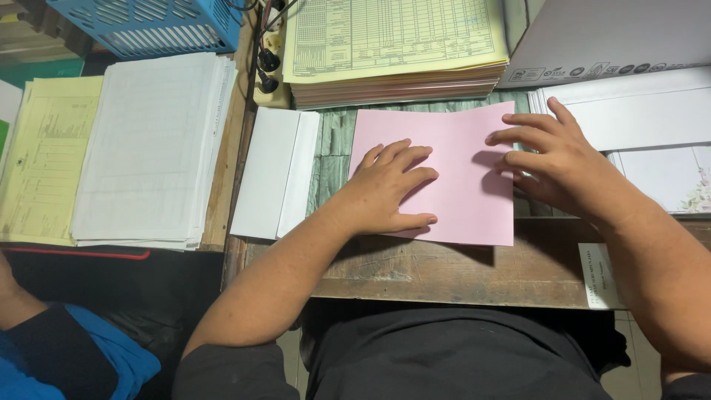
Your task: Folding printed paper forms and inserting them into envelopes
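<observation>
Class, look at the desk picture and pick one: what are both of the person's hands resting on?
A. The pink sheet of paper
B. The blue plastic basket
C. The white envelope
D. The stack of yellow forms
A: the left hand lies flat on the pink sheet of paper and the right hand presses its right edge, while the white envelope lies untouched to the left.

The left hand (389,189) hides part of the pink sheet (452,170); the blue basket (148,26) is cropped.
</observation>
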